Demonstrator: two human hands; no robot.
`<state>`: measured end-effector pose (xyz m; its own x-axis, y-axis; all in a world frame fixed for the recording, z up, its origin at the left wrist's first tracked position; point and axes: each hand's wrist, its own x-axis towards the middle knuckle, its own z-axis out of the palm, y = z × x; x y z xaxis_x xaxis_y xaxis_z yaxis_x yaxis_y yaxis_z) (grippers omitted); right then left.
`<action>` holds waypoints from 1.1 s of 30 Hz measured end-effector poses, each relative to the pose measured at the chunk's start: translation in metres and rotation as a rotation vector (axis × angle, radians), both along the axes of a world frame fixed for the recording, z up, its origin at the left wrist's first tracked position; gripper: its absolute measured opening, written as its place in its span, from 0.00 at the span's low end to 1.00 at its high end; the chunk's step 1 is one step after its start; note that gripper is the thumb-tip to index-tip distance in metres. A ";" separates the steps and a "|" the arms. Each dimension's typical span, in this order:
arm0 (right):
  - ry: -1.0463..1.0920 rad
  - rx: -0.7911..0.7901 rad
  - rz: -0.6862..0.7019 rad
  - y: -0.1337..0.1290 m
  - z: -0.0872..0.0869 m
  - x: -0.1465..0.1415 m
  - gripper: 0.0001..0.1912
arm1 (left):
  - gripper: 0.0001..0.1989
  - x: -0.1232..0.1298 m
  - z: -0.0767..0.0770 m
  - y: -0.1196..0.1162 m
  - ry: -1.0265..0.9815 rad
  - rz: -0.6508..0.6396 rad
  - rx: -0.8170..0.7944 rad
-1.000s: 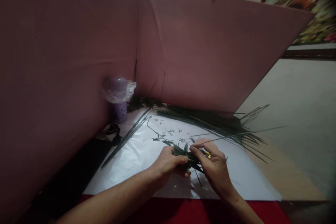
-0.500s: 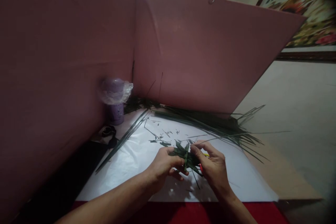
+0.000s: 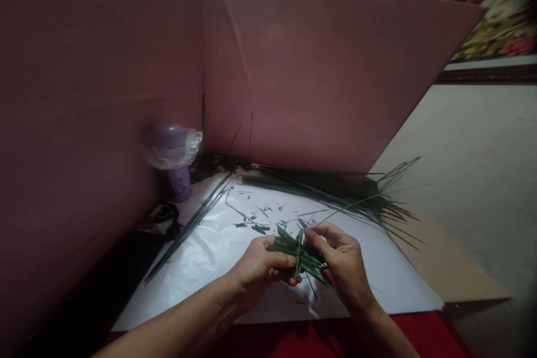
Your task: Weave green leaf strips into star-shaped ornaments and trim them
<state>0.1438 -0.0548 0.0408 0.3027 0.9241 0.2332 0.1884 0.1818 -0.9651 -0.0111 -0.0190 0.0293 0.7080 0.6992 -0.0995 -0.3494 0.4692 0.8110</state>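
In my left hand (image 3: 271, 262) is a small woven piece of dark green leaf strips (image 3: 300, 254), with pointed ends fanning out on both sides. The thumb presses on top of it and the fingers curl underneath. My right hand (image 3: 338, 249) pinches a long thin leaf strip (image 3: 342, 208) at the woven piece's upper right. That strip's free end stretches up to the right, over the leaf pile. Something red, mostly hidden, shows behind the right hand's fingers. Short leaf scraps (image 3: 262, 215) lie scattered on the white sheet (image 3: 210, 279) just beyond my hands.
A pile of long green leaves (image 3: 319, 184) runs along the back of the sheet. Another leaf bundle (image 3: 188, 229) lies at the left. A purple cup with clear plastic (image 3: 178, 179) stands in the back left, near a black item (image 3: 168, 215). Pink panels (image 3: 293, 78) wall the back and left.
The view has shifted slightly. My left fingers have closed in more under the woven piece, and the strip in my right hand now angles more steeply upward.
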 end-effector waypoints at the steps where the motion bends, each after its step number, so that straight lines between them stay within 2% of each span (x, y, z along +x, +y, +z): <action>1: 0.012 -0.004 0.006 0.000 0.001 0.000 0.11 | 0.08 0.000 0.001 0.000 -0.002 -0.006 -0.007; 6: 0.027 -0.018 0.036 -0.002 0.003 0.001 0.11 | 0.07 -0.001 0.004 -0.002 0.000 -0.014 -0.019; 12: -0.111 0.049 0.016 -0.003 0.004 0.000 0.09 | 0.08 0.001 -0.002 -0.002 0.042 0.055 0.020; 15: -0.122 0.049 0.020 -0.003 0.005 -0.001 0.09 | 0.07 0.001 0.001 -0.004 0.084 0.088 0.061; 18: -0.039 0.026 -0.011 -0.001 0.002 0.003 0.09 | 0.08 0.001 0.010 -0.008 0.134 0.120 0.171; 21: 0.231 0.017 -0.066 0.006 -0.003 0.012 0.10 | 0.22 -0.002 0.017 -0.012 0.155 0.115 0.196; 23: 0.441 0.019 -0.063 0.012 -0.008 0.018 0.10 | 0.26 -0.004 0.016 -0.011 0.173 0.174 0.183; 25: 0.554 0.010 -0.033 0.017 -0.012 0.023 0.10 | 0.24 -0.006 0.013 -0.007 0.178 0.262 0.202; 28: 0.554 -0.009 0.015 0.019 -0.017 0.026 0.09 | 0.20 -0.008 0.008 -0.002 0.191 0.338 0.253; 31: 0.514 -0.024 0.067 0.014 -0.023 0.025 0.09 | 0.18 -0.008 0.007 -0.001 0.230 0.334 0.292; 33: 0.387 -0.014 0.080 0.008 -0.027 0.025 0.08 | 0.17 -0.007 0.006 -0.003 0.246 0.310 0.313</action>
<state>0.1689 -0.0471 0.0141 0.2929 0.9505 0.1035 -0.2038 0.1678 -0.9645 -0.0179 -0.0216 0.0358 0.4437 0.8961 0.0104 -0.2145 0.0949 0.9721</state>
